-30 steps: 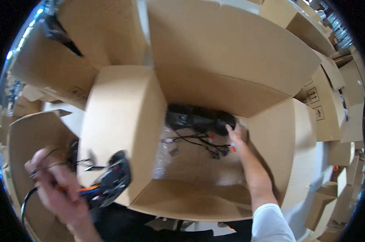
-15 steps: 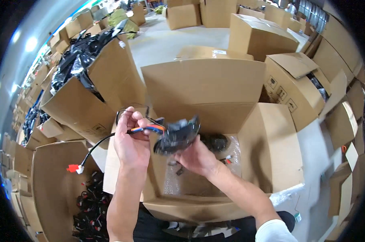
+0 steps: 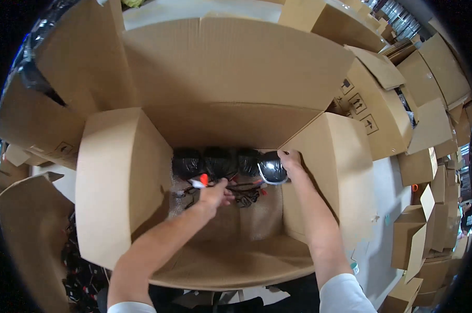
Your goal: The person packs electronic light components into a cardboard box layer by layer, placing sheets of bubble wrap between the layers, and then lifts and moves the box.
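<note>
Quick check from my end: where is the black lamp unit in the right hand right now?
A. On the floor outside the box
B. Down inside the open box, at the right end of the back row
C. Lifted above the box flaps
B: the right hand sets the black lamp unit down inside the open cardboard box, beside the wrapped black units along the far wall.

Black glossy lamp unit [image 3: 272, 168]: rounded, shiny face turned up, tilted, at far right corner of open cardboard box [image 3: 121, 177], against its far wall, touching right side wall. Held at its right edge. Black wire bundle [image 3: 244, 192] trails from it across box floor toward middle. White connector with red tip [image 3: 199, 181] at wire end, held above floor, left of centre.
</note>
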Demonstrator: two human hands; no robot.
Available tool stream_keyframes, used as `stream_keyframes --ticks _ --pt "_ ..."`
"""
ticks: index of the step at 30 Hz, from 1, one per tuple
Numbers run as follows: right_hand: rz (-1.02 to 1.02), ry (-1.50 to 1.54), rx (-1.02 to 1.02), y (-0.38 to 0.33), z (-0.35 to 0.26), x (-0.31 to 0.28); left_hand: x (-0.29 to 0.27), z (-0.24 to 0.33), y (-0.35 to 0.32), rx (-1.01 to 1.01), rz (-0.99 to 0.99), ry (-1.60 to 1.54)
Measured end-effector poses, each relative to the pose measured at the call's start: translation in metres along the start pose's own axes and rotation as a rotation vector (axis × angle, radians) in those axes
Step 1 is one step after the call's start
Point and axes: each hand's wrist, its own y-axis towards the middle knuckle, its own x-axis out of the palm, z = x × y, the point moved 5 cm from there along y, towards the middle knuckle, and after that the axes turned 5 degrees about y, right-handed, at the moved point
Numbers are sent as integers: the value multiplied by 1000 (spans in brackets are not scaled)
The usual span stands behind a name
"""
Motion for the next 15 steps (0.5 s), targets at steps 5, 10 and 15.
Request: stream_keyframes --ticks 5,10,15 --pt "328 -136 -255 10 24 26 47 -34 35 -114 -37 693" --pt "133 56 -376 30 32 26 126 54 54 1081 15 1135" --pt "7 166 -336 46 33 28 123 12 146 1066 9 1709"
